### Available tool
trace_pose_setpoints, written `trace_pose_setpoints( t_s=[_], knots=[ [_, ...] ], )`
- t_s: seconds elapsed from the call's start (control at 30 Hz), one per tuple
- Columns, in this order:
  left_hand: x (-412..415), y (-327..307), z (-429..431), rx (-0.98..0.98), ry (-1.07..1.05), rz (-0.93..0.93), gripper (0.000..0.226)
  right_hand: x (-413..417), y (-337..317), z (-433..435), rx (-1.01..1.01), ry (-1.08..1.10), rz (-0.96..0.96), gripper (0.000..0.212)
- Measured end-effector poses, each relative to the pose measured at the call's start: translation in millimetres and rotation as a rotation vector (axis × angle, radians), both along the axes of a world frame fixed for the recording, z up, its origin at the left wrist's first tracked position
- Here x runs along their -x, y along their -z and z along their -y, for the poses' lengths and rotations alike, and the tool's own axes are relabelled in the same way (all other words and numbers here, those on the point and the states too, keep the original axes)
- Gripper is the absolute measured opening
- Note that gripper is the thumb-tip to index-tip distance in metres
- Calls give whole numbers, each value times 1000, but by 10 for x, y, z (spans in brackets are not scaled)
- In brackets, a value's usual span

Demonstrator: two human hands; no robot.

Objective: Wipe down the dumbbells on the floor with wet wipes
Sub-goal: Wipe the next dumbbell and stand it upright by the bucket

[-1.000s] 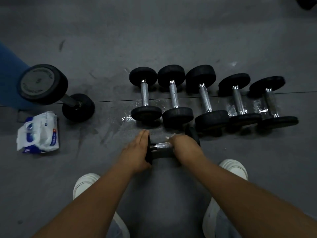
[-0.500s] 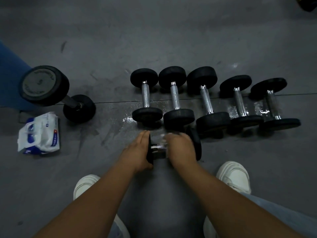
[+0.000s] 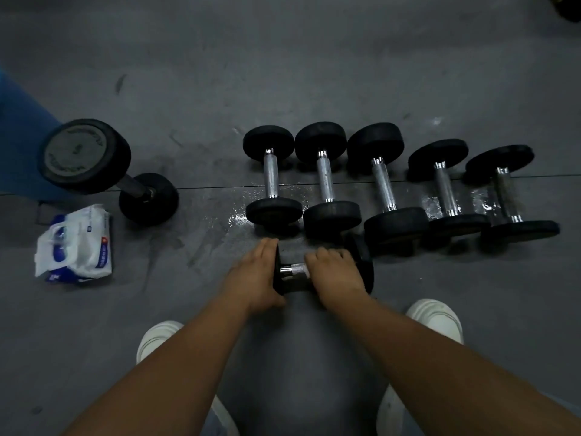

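A small black dumbbell [image 3: 294,269] with a chrome handle lies crosswise on the grey floor just in front of me. My left hand [image 3: 254,275] presses flat, fingers straight, against the outer face of its left head. My right hand [image 3: 334,272] is curled over the right part of the handle; anything under the palm is hidden. Behind it lies a row of several black dumbbells [image 3: 325,180], side by side with handles pointing away from me. A white and blue pack of wet wipes [image 3: 75,247] lies at the left.
A large dumbbell [image 3: 85,155] lies at the left, beyond the wipes, against a blue object [image 3: 19,136]. Wet patches [image 3: 239,218] shine on the floor around the row. My white shoes [image 3: 157,339] [image 3: 437,319] stand on either side of my arms.
My right hand slid a little left along the handle, then slightly back. A white scrap seen by its fingers a second ago no longer shows. My left hand stayed on the left head.
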State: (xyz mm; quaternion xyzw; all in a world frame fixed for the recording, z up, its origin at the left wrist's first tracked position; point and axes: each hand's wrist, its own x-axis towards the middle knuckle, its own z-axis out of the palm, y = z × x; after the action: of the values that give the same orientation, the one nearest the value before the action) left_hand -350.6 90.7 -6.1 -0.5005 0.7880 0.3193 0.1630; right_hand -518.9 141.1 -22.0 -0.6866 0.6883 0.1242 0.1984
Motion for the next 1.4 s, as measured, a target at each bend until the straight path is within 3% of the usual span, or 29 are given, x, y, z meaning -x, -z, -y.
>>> trace_pose_setpoints(
  t_s=[0.23,0.33,0.5,0.6,0.67,0.8,0.9,1.0,1.07,1.13,1.2,1.3,1.4],
  knots=[
    [-48,-95,37,-228,-4,-34,122,146,-102,226,-500,-175,149,23],
    [-102,-97,-40,-221,-37,-125,116,139,-114,184,-422,-97,165,21],
    [-155,-136,-187,7,-74,-219,77,27,-92,-101,-28,206,220,28],
    [-94,-60,-353,-4,-84,-148,114,-187,-24,-226,204,188,191,30],
    [-84,-2,-373,12,-42,-63,132,-148,-44,-185,193,102,258,23],
    [-45,-22,-214,54,-46,5,129,-121,16,-171,259,269,197,31],
    [-20,-7,-125,22,-58,-5,125,-228,-41,-133,173,-19,296,26],
    [-27,-3,-121,9,-59,1,125,-66,-10,-86,243,244,184,23],
    [-30,-4,-125,6,-61,-15,125,-192,24,-158,226,206,121,25],
    [-30,2,-119,-12,-59,-34,123,-346,16,-158,152,26,290,25],
    [-27,9,-106,-16,-59,-37,122,-204,-40,-44,123,88,388,28],
    [-19,15,-79,-13,-69,-37,126,100,126,-60,144,35,146,42],
    [-43,2,-69,53,-10,4,125,28,101,34,8,-45,-8,35]
  ],
)
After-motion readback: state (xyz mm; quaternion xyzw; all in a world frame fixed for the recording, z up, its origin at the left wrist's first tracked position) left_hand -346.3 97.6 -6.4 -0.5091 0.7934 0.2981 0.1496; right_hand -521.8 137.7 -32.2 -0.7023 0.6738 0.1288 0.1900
